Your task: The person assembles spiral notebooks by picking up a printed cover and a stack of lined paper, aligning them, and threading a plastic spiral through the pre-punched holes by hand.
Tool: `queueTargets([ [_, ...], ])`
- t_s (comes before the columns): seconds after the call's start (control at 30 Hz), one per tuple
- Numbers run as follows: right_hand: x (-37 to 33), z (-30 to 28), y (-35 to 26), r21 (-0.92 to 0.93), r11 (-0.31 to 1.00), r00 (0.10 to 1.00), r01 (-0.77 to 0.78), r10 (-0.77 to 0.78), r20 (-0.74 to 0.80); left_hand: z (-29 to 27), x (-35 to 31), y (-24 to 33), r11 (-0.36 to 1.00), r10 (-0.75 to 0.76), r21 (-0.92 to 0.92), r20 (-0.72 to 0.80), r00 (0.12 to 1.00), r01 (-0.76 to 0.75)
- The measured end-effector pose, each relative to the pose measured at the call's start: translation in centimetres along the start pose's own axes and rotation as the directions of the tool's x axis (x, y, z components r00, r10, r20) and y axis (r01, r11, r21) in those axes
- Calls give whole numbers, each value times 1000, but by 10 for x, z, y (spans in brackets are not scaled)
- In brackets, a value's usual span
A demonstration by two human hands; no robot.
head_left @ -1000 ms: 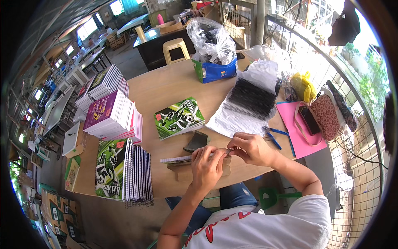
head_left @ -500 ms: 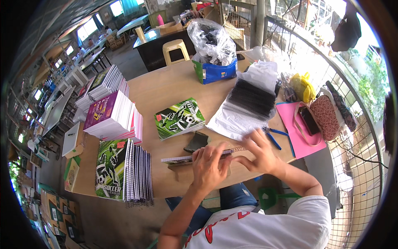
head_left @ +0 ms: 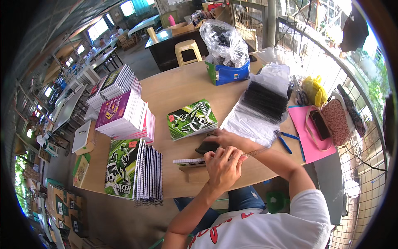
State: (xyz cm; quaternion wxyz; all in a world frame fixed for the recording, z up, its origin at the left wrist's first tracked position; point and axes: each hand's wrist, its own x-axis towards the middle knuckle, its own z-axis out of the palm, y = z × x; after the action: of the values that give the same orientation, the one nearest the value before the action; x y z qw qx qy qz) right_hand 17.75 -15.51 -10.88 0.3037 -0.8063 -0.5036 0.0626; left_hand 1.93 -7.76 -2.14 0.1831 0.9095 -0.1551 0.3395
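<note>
My left hand (head_left: pixel 226 168) is closed on a thin notebook (head_left: pixel 188 162) that stands on edge at the table's near side. A thin wire coil (head_left: pixel 258 152) sticks out to the right of that hand. My right hand (head_left: pixel 226 139) reaches across beyond the left one, over a dark, flat piece (head_left: pixel 206 147) whose kind I cannot make out. Its fingertips are smeared by motion, so whether they grip the piece is unclear. Just beyond lies a small stack of green soccer notebooks (head_left: pixel 192 118).
Coil-bound notebooks (head_left: pixel 132 168) and purple-covered books (head_left: pixel 122 116) are piled at the left. Black coils (head_left: pixel 265 99) lie on white plastic at the right, near blue-handled pliers (head_left: pixel 286 141) and a pink sheet (head_left: pixel 304 145). A bag-filled box (head_left: pixel 228 72) stands at the back.
My right hand has left the coil at the notebook's right end and moved left to the dark piece. My left hand stays on the notebook. The whole view has shifted slightly.
</note>
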Motion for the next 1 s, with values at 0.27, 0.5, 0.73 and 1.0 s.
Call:
queueTargets([
  [0.27,-35,-61,10,31,996,973,-87,78,217,-16,3,0,988,37,-151,31,999,-32],
  [0.5,-81,-119,-6,601,789,945,-129,-87,316,-17,-20,-25,998,-62,-23,22,998,62],
  [0.73,-77,-122,-19,31,996,942,-81,66,329,-20,-17,-25,998,-38,-40,37,999,40],
  [1.0,-83,-124,-9,500,854,975,-145,36,221,-18,-18,-32,991,-64,-122,-30,998,60],
])
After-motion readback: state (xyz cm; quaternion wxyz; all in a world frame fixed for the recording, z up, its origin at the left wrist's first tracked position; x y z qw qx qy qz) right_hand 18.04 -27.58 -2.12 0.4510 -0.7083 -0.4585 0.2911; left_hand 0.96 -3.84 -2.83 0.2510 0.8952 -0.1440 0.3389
